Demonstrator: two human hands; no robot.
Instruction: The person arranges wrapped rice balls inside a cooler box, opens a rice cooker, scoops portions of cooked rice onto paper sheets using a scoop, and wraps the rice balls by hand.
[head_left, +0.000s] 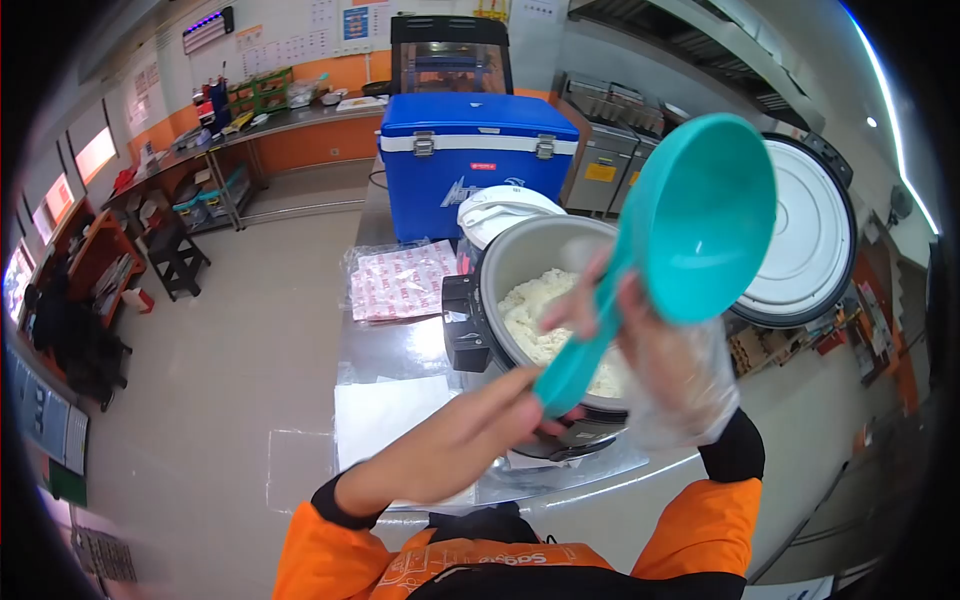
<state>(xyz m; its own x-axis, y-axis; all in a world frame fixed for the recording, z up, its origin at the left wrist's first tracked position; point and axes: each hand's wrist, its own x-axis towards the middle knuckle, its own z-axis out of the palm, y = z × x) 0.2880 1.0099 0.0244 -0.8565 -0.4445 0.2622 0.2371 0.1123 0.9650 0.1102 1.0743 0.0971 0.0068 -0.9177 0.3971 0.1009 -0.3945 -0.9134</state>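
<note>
A large teal plastic ladle (705, 220) is raised over the rice cooker, its bowl up and to the right. My left hand (490, 425), bare, is closed around the lower end of the handle. Behind the handle and bowl is my right hand (650, 345), in a loose clear plastic glove. Its fingers are blurred and partly hidden, so whether they touch the ladle is unclear. Below both hands stands the open rice cooker (500, 250), with white rice (535, 315) inside.
The cooker's round lid (800, 235) stands open at the right. Behind it are a white-lidded container (505, 212) and a blue cooler box (480, 160). Printed wrapping paper (405, 280) and white sheets (390, 415) lie left on the metal table (400, 350).
</note>
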